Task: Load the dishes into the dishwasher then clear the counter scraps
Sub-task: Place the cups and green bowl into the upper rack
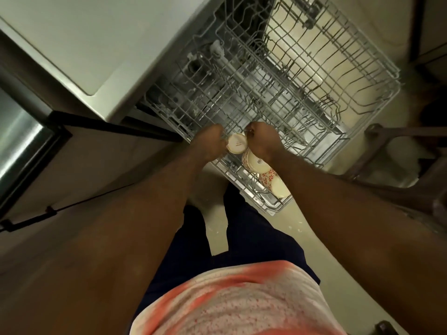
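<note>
Gripping an upturned cream cup (237, 143) in the left hand (209, 144), fingers curled round its side, base turned up toward the camera. Closing in on the other side with the right hand (262, 141), knuckles up and fingers curled against the cup's far edge; cannot tell whether pinching the cup itself or a wire beside it. Keeping the cup at the near row of the pulled-out wire rack (290, 76), by the edge closest to the body. Just beside it, partly under the right wrist and lying tilted in the same row, a second cup (255, 163) with red flower print and a barcode sticker on its base. Next along and close against that one, a third cup (279, 187) of the same print, near the rack's corner. Beyond the rack to the left, a pale counter (72, 44); further left, a steel-fronted appliance (19, 134). Off to the right, a dark chair frame (387, 141) on the pale floor (302, 228). Lowest in view, dark shorts (254, 238) and a pink-and-white top (229, 305)
</note>
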